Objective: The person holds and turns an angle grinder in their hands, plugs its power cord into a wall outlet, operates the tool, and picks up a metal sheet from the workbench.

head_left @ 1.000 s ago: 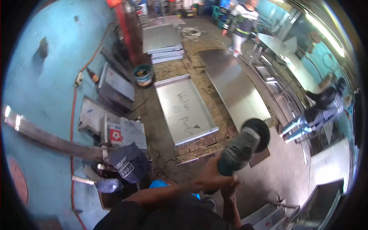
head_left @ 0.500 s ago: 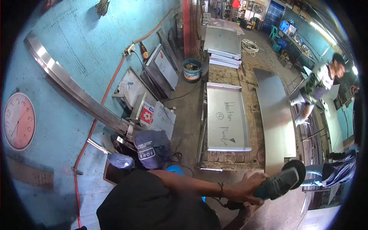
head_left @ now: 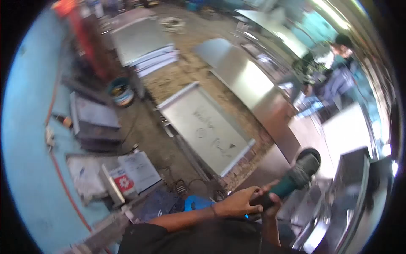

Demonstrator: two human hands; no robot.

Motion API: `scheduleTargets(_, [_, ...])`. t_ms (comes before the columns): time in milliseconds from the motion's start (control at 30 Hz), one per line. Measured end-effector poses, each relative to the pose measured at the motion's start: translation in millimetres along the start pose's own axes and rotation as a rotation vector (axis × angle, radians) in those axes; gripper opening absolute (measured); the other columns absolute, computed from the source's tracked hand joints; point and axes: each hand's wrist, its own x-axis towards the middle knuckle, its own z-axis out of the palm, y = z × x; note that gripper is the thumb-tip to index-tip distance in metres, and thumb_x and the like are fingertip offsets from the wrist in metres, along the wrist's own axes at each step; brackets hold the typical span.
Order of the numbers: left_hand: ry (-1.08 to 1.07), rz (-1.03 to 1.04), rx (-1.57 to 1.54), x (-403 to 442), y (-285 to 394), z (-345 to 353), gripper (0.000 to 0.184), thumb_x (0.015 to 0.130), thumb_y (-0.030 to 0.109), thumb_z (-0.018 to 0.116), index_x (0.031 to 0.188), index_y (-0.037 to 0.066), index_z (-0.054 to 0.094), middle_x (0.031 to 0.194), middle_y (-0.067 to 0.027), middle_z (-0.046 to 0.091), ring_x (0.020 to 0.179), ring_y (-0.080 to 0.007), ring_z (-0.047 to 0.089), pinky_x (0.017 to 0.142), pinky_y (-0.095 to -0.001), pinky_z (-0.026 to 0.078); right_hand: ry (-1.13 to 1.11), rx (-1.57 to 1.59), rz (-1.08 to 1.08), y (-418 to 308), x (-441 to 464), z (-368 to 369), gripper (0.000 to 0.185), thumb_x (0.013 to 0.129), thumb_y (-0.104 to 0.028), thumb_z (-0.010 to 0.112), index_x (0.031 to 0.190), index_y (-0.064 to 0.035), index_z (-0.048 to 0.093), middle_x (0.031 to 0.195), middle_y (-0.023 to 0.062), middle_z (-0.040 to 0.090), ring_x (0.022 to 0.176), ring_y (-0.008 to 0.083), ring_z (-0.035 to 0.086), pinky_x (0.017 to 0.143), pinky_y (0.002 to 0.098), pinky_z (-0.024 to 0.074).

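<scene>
A green and dark angle grinder (head_left: 294, 178) with a round disc at its far end is held in front of my body, pointing up and to the right. My left hand (head_left: 242, 202) comes in from the left and has its fingers around the rear of the grinder. Beneath the same rear end, my right hand (head_left: 272, 208) wraps the body, thumb on top. A shallow metal tray panel (head_left: 207, 127) with handwriting lies on the worn wooden table (head_left: 186, 78), left of the grinder. Beside it is a long shiny metal sheet (head_left: 249, 86).
Stacked panels (head_left: 146, 42) sit at the table's far end. A bucket (head_left: 121, 92) stands left of the table. More panels (head_left: 95, 114) lean by the blue wall (head_left: 31, 139). Two people overlap at the right, one in a patterned top (head_left: 311, 63). Metal channels (head_left: 353, 186) are at lower right.
The view has swung right and tilted, with some blur. The person in the patterned top is now bent beside the other person. My hands still hold the grinder, its disc now pointing further up.
</scene>
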Motion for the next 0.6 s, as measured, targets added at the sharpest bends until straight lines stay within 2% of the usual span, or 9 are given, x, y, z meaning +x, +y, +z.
scheduleTargets(67, [0.021, -0.057, -0.115, -3, 4, 14, 0.089, 0.078, 0.053, 0.075, 0.138, -0.002, 0.040, 0.114, -0.0266, 0.063, 0.111, -0.0381, 0.063, 0.094, -0.0437, 0.049, 0.046, -0.067, -0.198, 20, -2, 18, 0.059, 0.072, -0.013, 0.074, 0.125, -0.0026, 0.049, 0.104, 0.0134, 0.060, 0.091, 0.0195, 0.060, 0.084, 0.0359, 0.0517])
scheduleTargets(100, [0.179, 0.098, -0.167, -6, -1, 18, 0.087, 0.075, 0.050, 0.076, 0.134, -0.004, 0.042, 0.100, -0.0330, 0.064, 0.101, -0.0459, 0.064, 0.086, -0.0494, 0.050, -0.018, -0.201, -0.307, 23, -1, 21, 0.058, 0.072, -0.014, 0.075, 0.124, -0.0021, 0.050, 0.108, 0.0153, 0.060, 0.088, 0.0187, 0.060, 0.082, 0.0356, 0.0514])
scheduleTargets(167, [0.168, 0.061, -0.132, -21, 2, 6, 0.088, 0.073, 0.049, 0.078, 0.135, -0.002, 0.041, 0.100, -0.0323, 0.064, 0.100, -0.0459, 0.064, 0.085, -0.0497, 0.050, -0.090, -0.357, -0.402, 24, -6, 36, 0.058, 0.072, -0.015, 0.076, 0.122, -0.0016, 0.051, 0.113, 0.0172, 0.060, 0.085, 0.0179, 0.060, 0.079, 0.0352, 0.0510])
scheduleTargets(233, [0.242, 0.026, -0.114, -38, -2, -6, 0.095, 0.068, 0.050, 0.081, 0.140, 0.006, 0.037, 0.097, -0.0303, 0.065, 0.094, -0.0468, 0.065, 0.080, -0.0518, 0.052, -0.129, -0.291, -0.019, 18, -12, 62, 0.050, 0.071, -0.015, 0.077, 0.114, 0.0010, 0.058, 0.113, 0.0167, 0.063, 0.084, 0.0186, 0.062, 0.080, 0.0338, 0.0493])
scheduleTargets(367, [0.388, -0.114, 0.038, -60, -16, -15, 0.114, 0.061, 0.067, 0.078, 0.146, 0.008, 0.028, 0.096, -0.0282, 0.066, 0.090, -0.0494, 0.064, 0.076, -0.0549, 0.051, 0.082, -0.545, 0.108, 40, -1, 100, 0.033, 0.074, -0.009, 0.072, 0.104, 0.0032, 0.067, 0.096, 0.0104, 0.071, 0.084, 0.0191, 0.066, 0.081, 0.0305, 0.0500])
scheduleTargets(433, [0.501, -0.114, 0.028, -62, -43, -7, 0.117, 0.063, 0.071, 0.073, 0.148, 0.007, 0.024, 0.099, -0.0287, 0.065, 0.091, -0.0490, 0.064, 0.077, -0.0550, 0.051, 0.102, -0.455, 0.327, 56, 7, 94, 0.033, 0.076, -0.011, 0.070, 0.106, 0.0007, 0.064, 0.097, 0.0109, 0.069, 0.088, 0.0195, 0.065, 0.083, 0.0313, 0.0508])
scheduleTargets(500, [0.648, -0.147, 0.076, -68, -58, -2, 0.102, 0.070, 0.066, 0.071, 0.143, 0.005, 0.036, 0.101, -0.0267, 0.066, 0.096, -0.0453, 0.064, 0.081, -0.0529, 0.050, -0.040, -0.335, 0.220, 83, 11, 100, 0.036, 0.075, -0.011, 0.069, 0.109, 0.0003, 0.060, 0.094, 0.0108, 0.066, 0.086, 0.0214, 0.065, 0.081, 0.0343, 0.0519])
scheduleTargets(567, [0.686, -0.035, 0.170, -95, -70, -38, 0.087, 0.075, 0.058, 0.070, 0.136, 0.003, 0.045, 0.103, -0.0245, 0.066, 0.099, -0.0427, 0.064, 0.083, -0.0511, 0.050, -0.198, -0.377, 0.318, 130, 36, 3, 0.018, 0.086, -0.021, 0.058, 0.082, -0.0078, 0.046, 0.076, 0.0039, 0.046, 0.070, 0.0190, 0.046, 0.065, 0.0353, 0.0390])
scheduleTargets(600, [0.618, 0.092, 0.249, -114, -73, -54, 0.072, 0.080, 0.051, 0.068, 0.130, 0.002, 0.053, 0.105, -0.0224, 0.067, 0.101, -0.0400, 0.064, 0.084, -0.0493, 0.050, -0.280, -0.400, 0.363, 154, 49, -44, 0.029, 0.091, -0.025, 0.053, 0.069, -0.0118, 0.039, 0.068, 0.0005, 0.035, 0.062, 0.0178, 0.036, 0.057, 0.0359, 0.0325])
